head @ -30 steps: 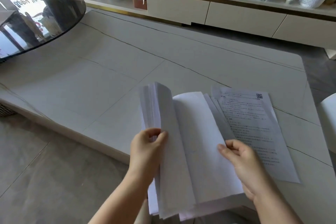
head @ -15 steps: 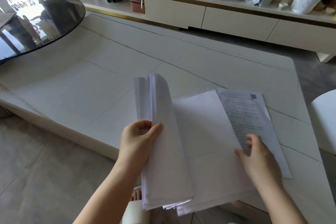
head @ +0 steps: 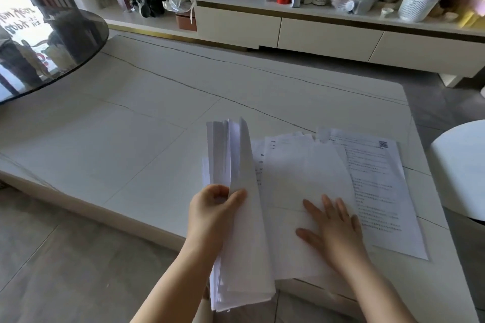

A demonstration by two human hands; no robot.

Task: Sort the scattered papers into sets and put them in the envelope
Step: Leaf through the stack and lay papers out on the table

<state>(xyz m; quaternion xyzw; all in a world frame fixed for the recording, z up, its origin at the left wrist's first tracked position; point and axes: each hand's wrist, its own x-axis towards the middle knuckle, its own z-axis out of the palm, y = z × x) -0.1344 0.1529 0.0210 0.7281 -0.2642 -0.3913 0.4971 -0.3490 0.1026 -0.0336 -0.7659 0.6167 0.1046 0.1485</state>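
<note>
My left hand (head: 214, 211) grips a thick stack of white papers (head: 236, 191), held up on edge above the near edge of the low white table (head: 131, 144). My right hand (head: 332, 228) lies flat with spread fingers on a blank white sheet (head: 301, 178) that tops a loose pile on the table. A printed sheet with a QR code (head: 378, 186) lies under that pile, sticking out to the right. No envelope is in view.
A round dark glass top (head: 49, 42) overlaps the table's far left corner. A long white cabinet (head: 315, 31) with bottles, bags and a basket runs along the back. A white rounded stool (head: 459, 165) stands at the right. Tiled floor lies below the table's near edge.
My right hand has laid the turned sheet down on the table pile and now rests flat on it. My left hand keeps its hold on the upright stack.
</note>
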